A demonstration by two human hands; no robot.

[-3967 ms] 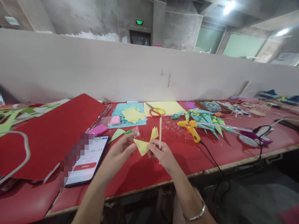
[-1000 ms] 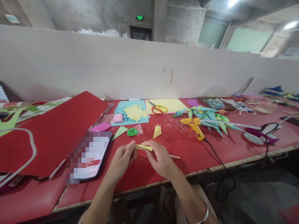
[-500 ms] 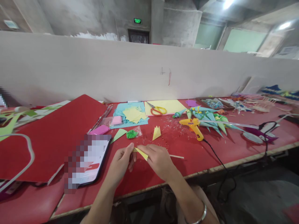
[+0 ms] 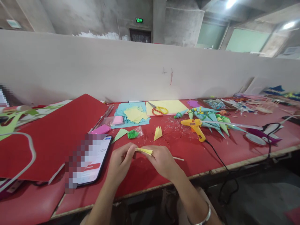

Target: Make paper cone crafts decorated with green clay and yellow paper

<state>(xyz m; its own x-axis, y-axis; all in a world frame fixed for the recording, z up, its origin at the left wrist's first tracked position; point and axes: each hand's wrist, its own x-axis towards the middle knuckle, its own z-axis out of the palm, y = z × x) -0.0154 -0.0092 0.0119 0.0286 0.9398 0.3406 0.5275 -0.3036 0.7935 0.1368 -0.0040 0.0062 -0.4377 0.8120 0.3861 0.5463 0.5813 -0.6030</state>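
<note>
A narrow strip of folded yellow paper (image 4: 144, 151) is stretched between my two hands above the red table. My left hand (image 4: 122, 159) pinches its left end between thumb and fingers. My right hand (image 4: 161, 161) grips the other end, where the layered pleats fan slightly; its fingertips are partly hidden behind the paper. Just beyond stands another pleated yellow paper piece (image 4: 158, 133). A lump of green clay-like material (image 4: 133, 134) in clear plastic lies near it, beside a pale green paper triangle (image 4: 120, 135). A thin pale stick (image 4: 178, 158) lies right of my right hand.
A phone (image 4: 93, 162) lies at left by a large red board (image 4: 70, 134). Behind are yellow paper squares (image 4: 136, 114) and scissors (image 4: 158, 109). To the right, a yellow glue gun (image 4: 195, 126) with a trailing cord lies before several blue-green paper cones (image 4: 212, 120).
The folded yellow paper has turned from a downward slant to nearly level, with my right hand shifting slightly along. Both hands still hold it.
</note>
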